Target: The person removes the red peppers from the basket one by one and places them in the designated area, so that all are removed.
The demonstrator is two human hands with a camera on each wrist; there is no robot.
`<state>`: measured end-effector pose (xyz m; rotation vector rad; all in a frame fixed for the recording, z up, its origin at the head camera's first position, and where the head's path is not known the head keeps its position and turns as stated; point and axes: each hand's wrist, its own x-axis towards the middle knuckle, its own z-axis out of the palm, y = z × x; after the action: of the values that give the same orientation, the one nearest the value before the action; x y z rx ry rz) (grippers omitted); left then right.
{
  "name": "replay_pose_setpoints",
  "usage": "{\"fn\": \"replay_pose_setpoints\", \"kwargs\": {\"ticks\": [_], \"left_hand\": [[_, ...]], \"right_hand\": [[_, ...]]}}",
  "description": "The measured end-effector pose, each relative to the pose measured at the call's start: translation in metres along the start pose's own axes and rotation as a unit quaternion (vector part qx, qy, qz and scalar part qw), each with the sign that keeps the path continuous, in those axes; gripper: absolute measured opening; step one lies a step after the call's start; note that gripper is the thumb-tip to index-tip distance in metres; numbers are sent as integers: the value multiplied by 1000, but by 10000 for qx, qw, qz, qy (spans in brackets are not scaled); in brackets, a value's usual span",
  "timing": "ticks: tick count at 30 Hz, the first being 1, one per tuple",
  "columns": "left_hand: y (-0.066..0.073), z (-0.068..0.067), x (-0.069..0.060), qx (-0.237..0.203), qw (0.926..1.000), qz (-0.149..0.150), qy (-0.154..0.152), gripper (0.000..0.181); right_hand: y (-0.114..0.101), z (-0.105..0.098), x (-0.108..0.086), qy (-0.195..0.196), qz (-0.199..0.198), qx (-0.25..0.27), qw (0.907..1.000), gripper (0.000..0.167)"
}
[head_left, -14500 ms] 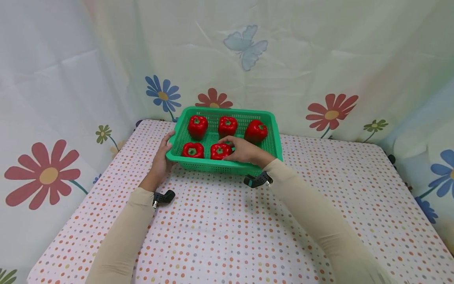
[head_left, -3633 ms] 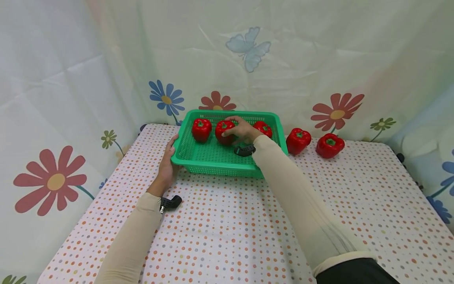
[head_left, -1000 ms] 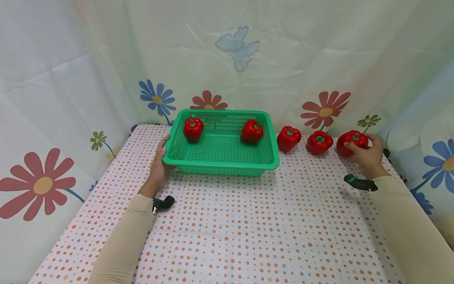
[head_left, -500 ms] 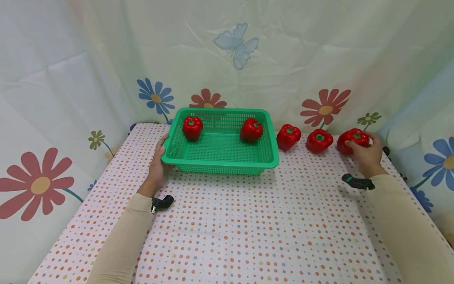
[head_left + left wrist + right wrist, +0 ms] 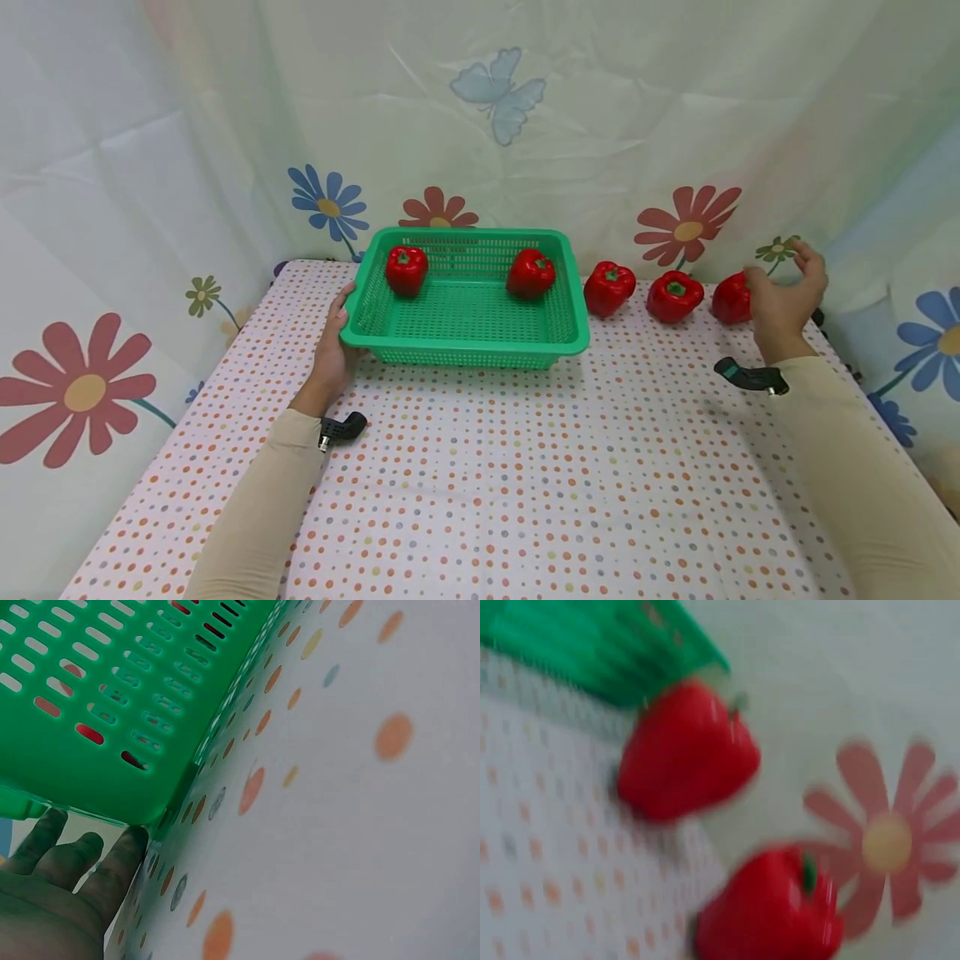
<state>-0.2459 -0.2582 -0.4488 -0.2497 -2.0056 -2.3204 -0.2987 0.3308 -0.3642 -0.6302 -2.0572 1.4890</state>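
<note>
A green basket (image 5: pixel 480 355) holds two red peppers, one at its back left (image 5: pixel 407 272) and one at its back right (image 5: pixel 531 274). The left hand (image 5: pixel 332 358) rests against the basket's left end; in the left wrist view its fingertips (image 5: pixel 135 834) touch the basket wall. Three more peppers stand in a row on the table right of the basket: the nearest (image 5: pixel 609 289), the middle one (image 5: pixel 675 297) and the far right one (image 5: pixel 731 299). The right hand (image 5: pixel 787 300) is raised beside the far right pepper, fingers spread and holding nothing, partly hiding it.
A white dotted cloth (image 5: pixel 480 483) covers the table. Behind stands a pale curtain (image 5: pixel 600 125) printed with flowers and a butterfly. In the right wrist view two peppers (image 5: pixel 686 754) and the basket's end (image 5: pixel 600 645) appear blurred.
Three peppers have left the basket since the oldest frame and stand on the table. The right hand has just let go of the far right pepper and lifted away; the left hand stays at the basket.
</note>
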Motion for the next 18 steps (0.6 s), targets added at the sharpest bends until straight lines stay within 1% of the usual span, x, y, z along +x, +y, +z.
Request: {"fn": "replay_pose_setpoints", "kwargs": {"ticks": [1, 2, 4, 5, 7, 8, 10, 12, 13, 14, 15, 18], "left_hand": [[0, 0, 0, -3, 10000, -5, -5, 50], [0, 0, 0, -7, 10000, 3, -10, 50], [0, -1, -1, -30, 10000, 33, -25, 50], [1, -1, 0, -34, 10000, 46, -24, 50], [1, -2, 0, -18, 10000, 45, -23, 51], [1, -3, 0, -11, 10000, 32, -12, 51], [2, -3, -1, -7, 10000, -20, 27, 50], [2, -2, -1, 10, 10000, -62, 63, 51], [2, -2, -1, -25, 9999, -65, 76, 51], [2, -1, -1, -56, 9999, -66, 82, 51], [1, 0, -1, -65, 9999, -50, 81, 50], [1, 3, 1, -56, 10000, 0, 12, 51]], "right_hand": [[-10, 5, -8, -29, -229, 53, 9997, 56], [-21, 10, -16, -146, -448, 153, 9988, 56], [-43, 24, -33, -598, -820, 444, 9938, 57], [-54, 33, -41, -878, -999, 578, 9894, 58], [-74, 51, -59, -1471, -1232, 968, 9766, 62], [-84, 62, -68, -1815, -1272, 1210, 9676, 65], [-101, 85, -85, -2472, -1322, 1505, 9480, 68], [-114, 111, -102, -3074, -1280, 1703, 9274, 71], [-120, 125, -110, -3362, -1227, 1684, 9185, 72], [-125, 140, -118, -3627, -1144, 1782, 9075, 73], [-128, 154, -125, -3855, -1085, 1775, 8990, 73], [-136, 195, -146, -4401, -780, 1799, 8762, 74]]}}
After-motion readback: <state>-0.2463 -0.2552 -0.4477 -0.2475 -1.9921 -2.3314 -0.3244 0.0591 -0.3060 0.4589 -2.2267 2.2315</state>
